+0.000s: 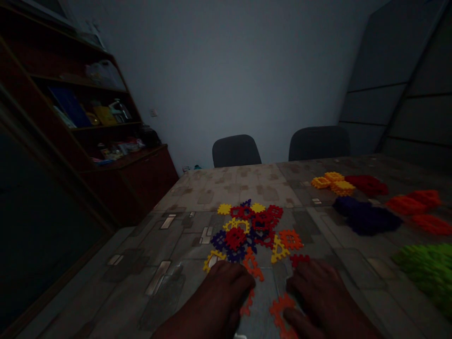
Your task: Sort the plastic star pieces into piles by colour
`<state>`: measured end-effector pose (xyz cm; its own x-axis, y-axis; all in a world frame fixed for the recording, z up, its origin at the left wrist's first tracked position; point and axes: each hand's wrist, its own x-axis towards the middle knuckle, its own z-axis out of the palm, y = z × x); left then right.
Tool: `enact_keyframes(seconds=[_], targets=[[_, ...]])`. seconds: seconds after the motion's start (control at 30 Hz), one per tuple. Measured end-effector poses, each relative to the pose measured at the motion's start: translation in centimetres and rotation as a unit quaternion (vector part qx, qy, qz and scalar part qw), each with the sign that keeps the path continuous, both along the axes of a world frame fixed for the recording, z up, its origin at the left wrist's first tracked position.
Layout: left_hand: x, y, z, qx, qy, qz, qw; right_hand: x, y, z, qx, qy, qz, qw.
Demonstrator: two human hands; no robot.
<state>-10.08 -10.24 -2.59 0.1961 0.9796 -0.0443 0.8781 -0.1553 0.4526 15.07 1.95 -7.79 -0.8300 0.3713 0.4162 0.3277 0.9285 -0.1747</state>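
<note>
A loose heap of flat, notch-edged interlocking plastic tiles lies mid-table, with red tiles [236, 238], dark blue ones, a yellow triangle [279, 249] and an orange windowed square [291, 239]. My left hand [226, 285] is curled around an orange tile [247, 303], which its fingers partly hide. Just beyond it lie a yellow tile [213, 258] and an orange triangle [252, 264]. My right hand [318, 294] grips a second orange tile [281, 310], its thumb over the edge. A red tile [299, 260] shows just past the right hand's fingers.
Sorted piles lie on the patterned tablecloth [141, 278] to the right: yellow [342, 188], red [367, 184], dark blue [370, 217], orange [411, 205] and green tiles [429, 268]. Two chairs [236, 149] stand behind the table. A cluttered shelf unit [141, 172] is at left.
</note>
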Motion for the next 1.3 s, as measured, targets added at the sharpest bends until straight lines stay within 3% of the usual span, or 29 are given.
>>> enact_keyframes(seconds=[0.2, 0.33, 0.43, 0.57, 0.63, 0.73, 0.87, 1.0, 1.1, 1.2, 1.3], targets=[[0.1, 0.0, -0.7, -0.012, 0.033, 0.085, 0.996, 0.3, -0.7, -3.4, 0.164, 0.009, -0.003, 0.986], [0.5, 0.2, -0.8, -0.045, 0.053, 0.099, 0.993, 0.1, -0.9, -4.3, 0.189, 0.007, -0.021, 0.982], [0.7, 0.2, -0.7, -0.060, 0.052, 0.074, 0.994, -0.7, -1.2, -5.2, 0.155, 0.019, -0.017, 0.988], [0.5, 0.2, -0.2, -0.089, 0.007, -0.022, 0.996, -2.1, -1.9, -6.4, 0.140, 0.074, -0.033, 0.987], [0.1, 0.2, 0.2, -0.097, -0.026, -0.076, 0.992, -2.2, -2.2, -6.1, 0.128, 0.067, -0.017, 0.989], [-0.6, -0.1, 0.7, -0.105, -0.087, -0.118, 0.984, -1.4, -2.0, -4.0, 0.051, 0.005, 0.016, 0.999], [-1.3, -1.0, 1.2, -0.120, -0.128, -0.068, 0.982, 0.3, -0.2, -0.1, -0.007, 0.005, 0.071, 0.997], [-1.0, -1.1, 1.5, -0.124, -0.102, -0.011, 0.987, 1.6, 1.6, 2.5, -0.012, 0.058, 0.041, 0.997], [-0.6, -0.7, 1.3, -0.127, -0.076, -0.003, 0.989, 1.7, 1.8, 2.2, -0.013, 0.038, 0.034, 0.999], [-0.5, -0.4, 0.7, -0.125, -0.056, -0.013, 0.990, 0.9, 0.9, 0.0, 0.017, -0.005, 0.064, 0.998], [-0.7, -0.3, -0.3, -0.103, -0.046, -0.042, 0.993, -0.5, -0.7, -2.3, 0.033, -0.041, 0.021, 0.998]])
